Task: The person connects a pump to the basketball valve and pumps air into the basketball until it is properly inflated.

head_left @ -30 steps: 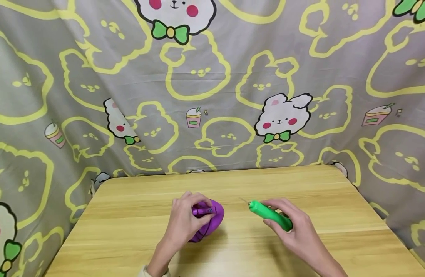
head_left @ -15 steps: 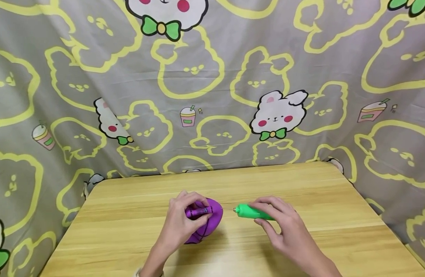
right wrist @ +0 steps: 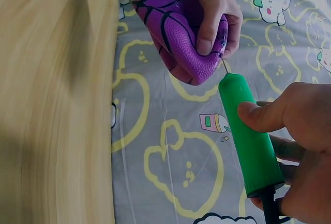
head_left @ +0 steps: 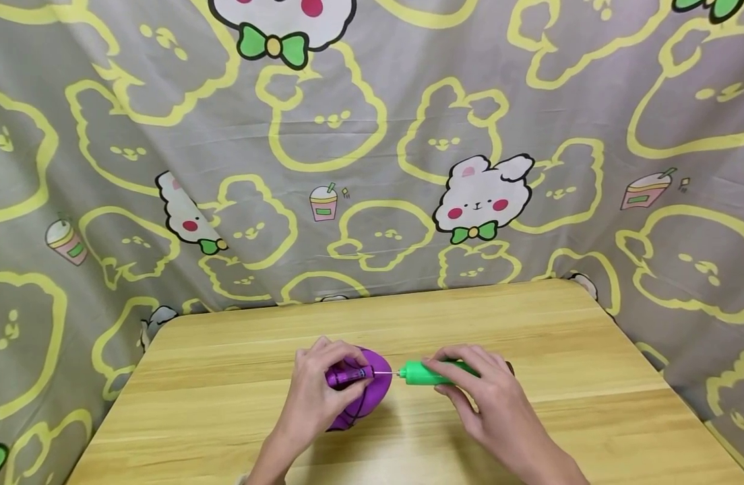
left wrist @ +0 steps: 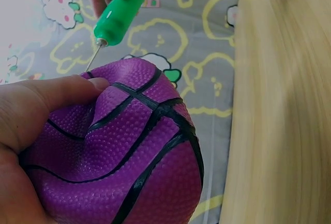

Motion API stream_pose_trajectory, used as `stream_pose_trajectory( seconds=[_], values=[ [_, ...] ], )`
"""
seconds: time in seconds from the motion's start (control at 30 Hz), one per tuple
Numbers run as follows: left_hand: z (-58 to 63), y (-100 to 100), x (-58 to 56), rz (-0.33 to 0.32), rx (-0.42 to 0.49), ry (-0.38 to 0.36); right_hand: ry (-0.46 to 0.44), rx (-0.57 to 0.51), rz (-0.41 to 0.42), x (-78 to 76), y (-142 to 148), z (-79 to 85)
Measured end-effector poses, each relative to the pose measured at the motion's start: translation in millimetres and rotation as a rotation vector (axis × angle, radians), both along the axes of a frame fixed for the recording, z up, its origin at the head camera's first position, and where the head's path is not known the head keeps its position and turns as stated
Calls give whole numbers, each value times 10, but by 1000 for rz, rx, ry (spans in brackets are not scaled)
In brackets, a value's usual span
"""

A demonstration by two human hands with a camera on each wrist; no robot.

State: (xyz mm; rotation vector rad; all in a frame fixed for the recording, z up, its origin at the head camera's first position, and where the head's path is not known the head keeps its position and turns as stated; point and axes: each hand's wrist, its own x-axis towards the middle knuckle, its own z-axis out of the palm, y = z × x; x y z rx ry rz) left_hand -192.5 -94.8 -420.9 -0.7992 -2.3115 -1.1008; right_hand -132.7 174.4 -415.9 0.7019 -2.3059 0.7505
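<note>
- The curtain [head_left: 360,182] hangs behind the table [head_left: 202,391].
- My left hand [head_left: 317,385] pinches the dented purple ball [left wrist: 139,151] above the table.
- My right hand [head_left: 492,397] grips the green pump [right wrist: 251,138] beside it.
- The pump's needle [left wrist: 94,57] meets the ball's pinched fold.

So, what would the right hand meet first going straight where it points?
Probably the purple ball: the needle on the pump points at the ball's pinched edge; whether the tip is inside is unclear.
</note>
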Motion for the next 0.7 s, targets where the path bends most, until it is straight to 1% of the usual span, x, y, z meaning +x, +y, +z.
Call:
stream_pose_trajectory(
  seconds=[0.33,0.5,0.57,0.7],
  values=[
    [7,29,18,0,-26,25,35,18,4,16,-19,20],
    [23,38,34,23,-55,37,74,49,-8,18,-40,43],
    [23,42,42,41,-83,64,97,78,-19,24,-52,53],
    [7,65,56,84,-185,151,166,167,-49,37,-81,61]
  ],
)
